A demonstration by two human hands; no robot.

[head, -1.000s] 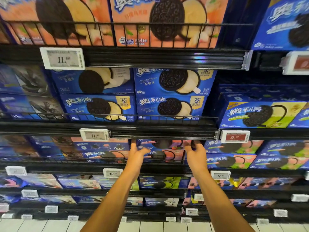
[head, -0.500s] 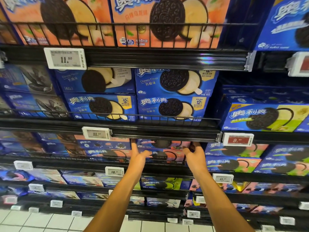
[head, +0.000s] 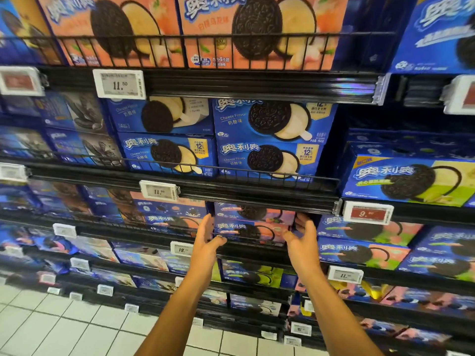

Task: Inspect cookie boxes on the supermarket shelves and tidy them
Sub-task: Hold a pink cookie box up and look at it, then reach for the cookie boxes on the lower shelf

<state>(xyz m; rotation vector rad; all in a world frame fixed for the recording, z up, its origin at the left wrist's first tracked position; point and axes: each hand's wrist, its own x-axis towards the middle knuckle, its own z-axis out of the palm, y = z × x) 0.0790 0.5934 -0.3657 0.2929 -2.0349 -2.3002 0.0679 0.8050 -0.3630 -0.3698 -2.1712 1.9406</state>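
On the third shelf down, two blue-and-pink cookie boxes are stacked, the lower box (head: 246,231) under the upper box (head: 253,211), behind a low wire rail. My left hand (head: 208,240) is at the stack's left side with straight fingers pointing up and the thumb reaching toward the lower box's front. At the stack's right side, my right hand (head: 303,237) has its fingers reaching up under the shelf edge (head: 257,199) and its thumb spread. Neither hand grips a box. Whether the palms touch the box sides I cannot tell.
Blue cheese-flavour boxes (head: 267,140) fill the shelf above, orange boxes (head: 257,29) the top one. More boxes sit left (head: 167,217) and right (head: 359,250) of the stack. Price tags (head: 158,191) and a red one (head: 367,214) jut from shelf edges. White floor tiles (head: 51,330) lie below left.
Both hands stay on either side of the same stack, with the thumbs spread a little wider. The view has drifted slightly.
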